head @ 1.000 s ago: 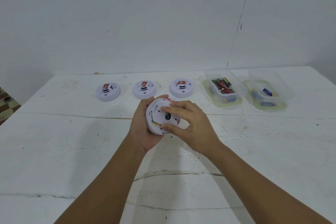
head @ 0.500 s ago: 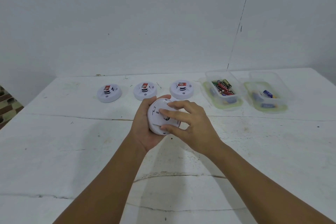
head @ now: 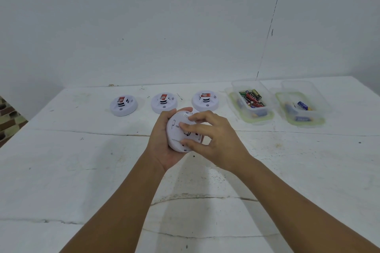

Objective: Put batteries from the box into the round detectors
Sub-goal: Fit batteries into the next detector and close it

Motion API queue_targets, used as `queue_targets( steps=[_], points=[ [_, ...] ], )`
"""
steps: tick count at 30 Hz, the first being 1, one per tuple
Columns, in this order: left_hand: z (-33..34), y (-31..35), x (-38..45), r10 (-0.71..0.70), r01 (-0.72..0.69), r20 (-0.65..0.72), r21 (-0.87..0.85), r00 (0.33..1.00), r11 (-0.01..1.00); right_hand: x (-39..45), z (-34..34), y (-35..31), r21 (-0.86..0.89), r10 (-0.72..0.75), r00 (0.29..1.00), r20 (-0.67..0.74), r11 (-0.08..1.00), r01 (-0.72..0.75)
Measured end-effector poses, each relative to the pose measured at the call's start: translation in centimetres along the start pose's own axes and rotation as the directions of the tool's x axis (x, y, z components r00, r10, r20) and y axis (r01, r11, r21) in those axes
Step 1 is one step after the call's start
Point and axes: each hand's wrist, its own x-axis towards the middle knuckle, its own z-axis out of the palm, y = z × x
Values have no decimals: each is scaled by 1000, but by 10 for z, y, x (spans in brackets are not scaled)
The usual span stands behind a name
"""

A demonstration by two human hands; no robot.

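Left hand: cups the held detector from behind and below, fingers curled round its far rim, its flat back turned toward the camera.
Right hand: fingers bent onto the back of the held detector, forefinger and thumb tips pressed against the cover plate; they pinch or push it, and no battery shows between them.
Held detector: just above the tabletop, between both sets of fingers, tilted so its back faces up and toward the person.
Other detectors: three stand in a row beyond the fingertips, the left detector, the middle detector and the right detector, each face up with a red label on top.
Battery box: beyond and to the right of the right hand's fingers, well apart from them, a clear tub with a heap of mixed batteries.
Second tub: farther right again, holding only a few blue cells.
Step in hand: probably seating or turning the back cover (whether the cell is inside cannot be seen, since the cover hides the compartment).
Next move calls for: steady counter-pressure from the left fingers while the right ones finish the cover, then setting this unit down with the row.
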Motion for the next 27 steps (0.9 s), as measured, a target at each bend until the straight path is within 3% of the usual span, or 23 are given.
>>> queue_targets(
  steps=[3, 9, 27],
  points=[
    [2, 1, 1, 9, -9, -11, 16, 1000, 1000, 0, 1, -6, -48, 42, 998, -41, 998, -44],
    [2, 0, 0, 30, -24, -46, 115, 998, 993, -4, 1, -24, -49, 303, 953, 9, 952, -303],
    [-2, -1, 0, 61, -46, -81, 176, 995, 983, 0, -4, -36, 47, 452, 891, 50, 890, -454]
  ],
)
